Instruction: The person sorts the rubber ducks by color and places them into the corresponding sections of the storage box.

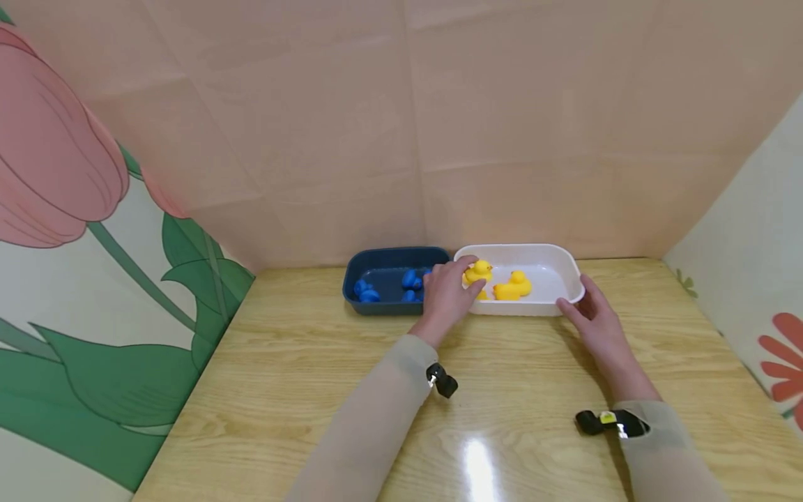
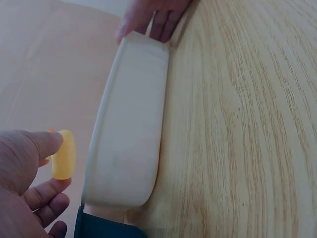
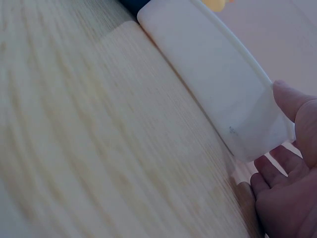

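Observation:
My left hand [image 1: 447, 291] pinches a yellow toy duck [image 1: 482, 269] between thumb and fingers, over the left end of a white tray [image 1: 571, 282]. In the left wrist view the yellow duck [image 2: 65, 156] shows above the level of the tray's rim. Other yellow ducks [image 1: 514, 286] lie inside the white tray, one partly hidden by the near wall and my left hand. At the tray's right front corner, my right hand [image 1: 599, 328] grips it, thumb on the rim and fingers round the outer side, as the right wrist view also shows.
A dark blue tray [image 1: 376, 308] stands directly left of the white one, with several blue toy ducks [image 1: 366, 290] in it; my left hand covers its right end. Both trays sit on the wood-grain table [image 1: 301, 355], close to the draped back wall [image 1: 314, 139].

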A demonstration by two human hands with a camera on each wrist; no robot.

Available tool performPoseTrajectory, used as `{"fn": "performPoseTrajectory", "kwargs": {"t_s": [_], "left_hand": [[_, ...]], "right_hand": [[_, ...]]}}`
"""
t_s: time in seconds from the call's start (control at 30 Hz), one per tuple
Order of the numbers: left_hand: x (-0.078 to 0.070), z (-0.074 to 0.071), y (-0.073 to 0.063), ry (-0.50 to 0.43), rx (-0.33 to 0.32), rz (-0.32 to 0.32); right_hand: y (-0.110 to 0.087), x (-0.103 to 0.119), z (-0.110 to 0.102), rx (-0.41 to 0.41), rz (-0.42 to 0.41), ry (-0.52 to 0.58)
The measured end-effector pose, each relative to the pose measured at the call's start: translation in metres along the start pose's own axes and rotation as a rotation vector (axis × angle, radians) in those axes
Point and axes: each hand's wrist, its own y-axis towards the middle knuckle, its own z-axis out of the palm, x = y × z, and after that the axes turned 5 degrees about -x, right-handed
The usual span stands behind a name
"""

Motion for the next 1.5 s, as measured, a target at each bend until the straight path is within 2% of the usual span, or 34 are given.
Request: {"fn": "performPoseTrajectory", "kwargs": {"t_s": [0.2, 0.43, 0.57, 0.77, 1.07, 1.33, 1.43, 1.5], "left_hand": [[0.004, 0.002, 0.003, 0.04, -0.01, -0.019], [0.007, 0.0, 0.001, 0.016, -0.018, -0.024], [0.012, -0.002, -0.004, -0.006, -0.041, -0.001], [0.021, -0.011, -0.016, -0.011, -0.039, 0.049], [0.028, -0.026, -0.038, 0.081, 0.021, 0.109], [0.037, -0.039, -0.061, 0.166, 0.069, 0.167], [0.042, -0.044, -0.069, 0.195, 0.085, 0.183], [0.045, -0.047, -0.075, 0.208, 0.093, 0.186]], "right_hand": [[0.002, -0.001, 0.001, 0.007, 0.018, 0.003], [0.003, -0.003, 0.0, 0.01, 0.016, 0.0], [0.002, -0.004, -0.002, 0.012, 0.014, -0.007], [0.001, -0.008, -0.004, 0.002, 0.013, -0.013], [0.001, -0.01, -0.014, 0.003, 0.038, -0.002], [-0.001, -0.008, -0.022, 0.008, 0.015, 0.015], [-0.004, -0.003, -0.023, -0.017, -0.054, -0.079], [-0.007, 0.003, -0.022, -0.053, -0.141, -0.159]]}}
